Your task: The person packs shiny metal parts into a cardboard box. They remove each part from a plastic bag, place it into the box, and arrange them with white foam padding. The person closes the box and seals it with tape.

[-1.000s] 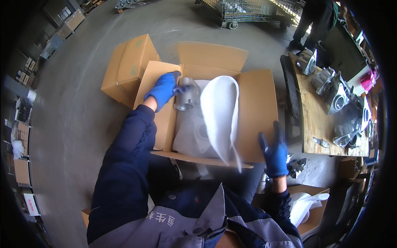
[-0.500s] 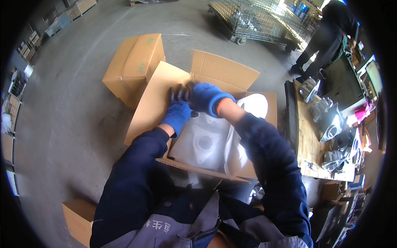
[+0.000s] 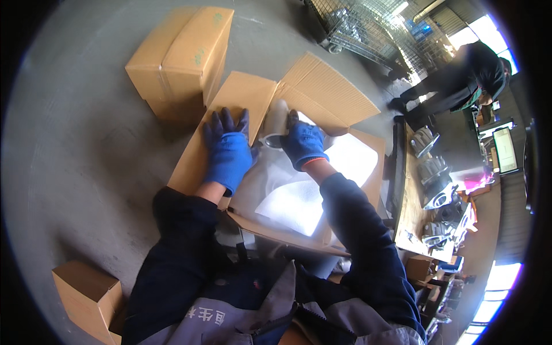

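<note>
An open cardboard box [image 3: 359, 198] stands in front of me. My left hand [image 3: 229, 149], in a blue glove with dark fingertips, lies with spread fingers on the box's left flap [image 3: 244, 89]. My right hand [image 3: 303, 141], gloved alike, is closed against a grey cylindrical part [image 3: 277, 119] with a round rim, at the far left inside the box. The palm side of its grip is hidden. White packing sheets [image 3: 293, 204] lie folded over the contents, the brightest stretch being to the right of my right hand. Beneath the sheets, the shapes are blurred.
A taped carton [image 3: 178, 57] stands beyond the box on the left, another open carton [image 3: 86, 299] at lower left. On the right, a wooden bench [image 3: 411, 198] carries several metal castings [image 3: 434, 169]. Farther off are a wire cage cart [image 3: 368, 31] and a bending person [image 3: 471, 75].
My hands have parted; the left now rests spread on the flap, the right is at the grey part. A white sheet now covers the casting that showed before. My view has shifted.
</note>
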Motion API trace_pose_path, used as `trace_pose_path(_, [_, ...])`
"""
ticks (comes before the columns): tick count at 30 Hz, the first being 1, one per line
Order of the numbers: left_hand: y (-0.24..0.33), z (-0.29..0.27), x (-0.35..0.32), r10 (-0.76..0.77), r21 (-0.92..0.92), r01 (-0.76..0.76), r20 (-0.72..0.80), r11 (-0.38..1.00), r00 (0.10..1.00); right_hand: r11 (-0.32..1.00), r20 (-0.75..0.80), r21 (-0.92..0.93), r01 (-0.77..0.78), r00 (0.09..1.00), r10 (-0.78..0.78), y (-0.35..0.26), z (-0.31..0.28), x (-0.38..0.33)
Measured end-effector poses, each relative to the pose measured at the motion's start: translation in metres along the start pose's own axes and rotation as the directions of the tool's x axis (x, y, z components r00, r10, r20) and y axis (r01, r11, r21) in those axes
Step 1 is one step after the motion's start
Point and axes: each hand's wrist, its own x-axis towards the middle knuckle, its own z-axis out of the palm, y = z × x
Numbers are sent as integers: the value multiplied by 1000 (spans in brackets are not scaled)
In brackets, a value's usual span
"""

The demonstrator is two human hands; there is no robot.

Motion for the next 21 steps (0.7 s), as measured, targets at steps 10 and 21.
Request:
trace_pose_path(10, [-43,63,36,-46,-601,62,41,797,998,989,-110,83,-126,985,135,-29,42,6])
trace_pose_path(21, [-24,80,36,-56,-541,80,61,837,997,995,-15,55,-82,996,83,-22,34,-9])
